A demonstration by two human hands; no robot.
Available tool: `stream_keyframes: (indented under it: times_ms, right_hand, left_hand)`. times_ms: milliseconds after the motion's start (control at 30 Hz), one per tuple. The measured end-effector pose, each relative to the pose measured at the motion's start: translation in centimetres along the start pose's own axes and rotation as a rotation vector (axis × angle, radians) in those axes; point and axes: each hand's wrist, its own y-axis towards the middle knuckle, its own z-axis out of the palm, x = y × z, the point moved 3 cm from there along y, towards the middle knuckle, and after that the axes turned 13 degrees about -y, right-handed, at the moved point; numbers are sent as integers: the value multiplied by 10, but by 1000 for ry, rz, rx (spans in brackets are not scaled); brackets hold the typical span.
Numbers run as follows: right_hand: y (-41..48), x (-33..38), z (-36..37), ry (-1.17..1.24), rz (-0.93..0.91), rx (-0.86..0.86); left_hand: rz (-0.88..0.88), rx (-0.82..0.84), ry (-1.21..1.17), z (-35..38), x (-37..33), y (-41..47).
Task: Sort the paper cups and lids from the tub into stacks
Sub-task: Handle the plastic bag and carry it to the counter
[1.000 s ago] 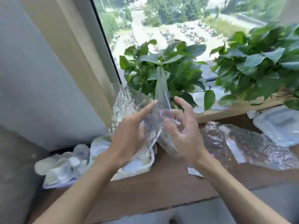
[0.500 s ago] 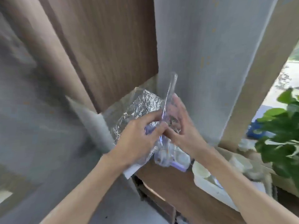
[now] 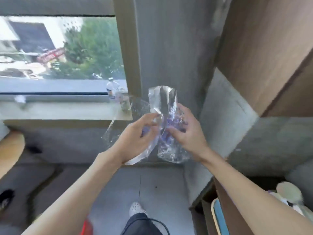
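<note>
**Both hands on a clear wrapper, held in mid-air before the pillar**

Writing and labels: the clear plastic wrapper (image 3: 162, 99) carries purple print across its middle, crumpled and blurred, with no word legible. A clear bottle (image 3: 112, 89) on the window sill (image 3: 59, 107) at far left has a blue band round it, also unreadable. No brand can be made out anywhere.

Grip: the left hand (image 3: 133, 139) pinches the wrapper between thumb and forefinger near its middle, the other fingers curled under the film. The right hand (image 3: 188, 134) holds the same wrapper from the right side, with the thumb on the near face and the fingers (image 3: 183, 110) round the far face. The two hands sit close together, almost touching at the thumbs.

Wrapper relative to grip: it stands roughly upright. The top flap rises above both hands against the grey pillar (image 3: 169, 48), and the bottom hangs below the wrists in two loose folds. A thin sheet of film trails off to the left behind the left hand. It touches no surface and hangs well above the grey floor (image 3: 152, 184).

Possible task item: a pale round piece (image 3: 288, 192) lies low at near right, under the right forearm and well apart from the hands. It is too blurred to tell cup from lid.

Surroundings: a window (image 3: 59, 48) at far left, a brown wooden cabinet (image 3: 262, 48) at right, and a white perforated shoe (image 3: 135, 207) on the floor near centre.
</note>
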Motion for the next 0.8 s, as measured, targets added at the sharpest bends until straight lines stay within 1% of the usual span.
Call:
stream_keyframes:
  times_ms: [100,200,333,433,533,600,667,733,800]
  right_hand:
    - [43,-16,56,-102,3,119]
    - [91,-27,122,-135,-40,264]
    - [152,-36,225,-178,-86,474]
    - [170,-38,306,-219,-150,617]
    - [163,-42,392,-264,-217,830]
    - [141,-37,444,-348,-347,1002]
    - [116,-25,486,-366,-434,1144]
    - [93,-12,524,-368,-492,1219]
    - [70,-5,561,-368,-599,1246]
  left_hand:
    - [-138,-139,167,-54,55,2]
    - [-248,-297,236,-101,111,4]
    - [-339,-527,244,-162,180,3]
    - [-445,-681,233,-197,222,-24]
    - [-602,-891,235,-226,256,-68]
    - [-704,-1032,237,-239,271,-104]
    - [-797,-1163,230,-247,282,-144]
    - [-876,-1271,236,-252,293,-182]
    - [-958,-1367,227,-251,305,-216]
